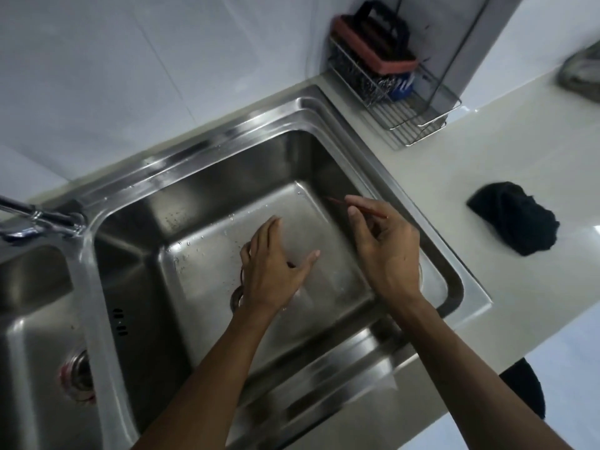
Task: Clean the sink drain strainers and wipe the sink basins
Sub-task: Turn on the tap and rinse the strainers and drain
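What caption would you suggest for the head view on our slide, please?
Left hand over the drain strainer in the sink basin, right hand pinching a thin reddish stick.

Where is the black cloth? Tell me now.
In the head view, the black cloth lies bunched on the countertop, right of the sink basin and nearer the person than the wire rack.

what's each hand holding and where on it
Right hand pinches a thin red stick near its middle, with both ends showing. Left hand lies with straight fingers over the drain; no grip shows.
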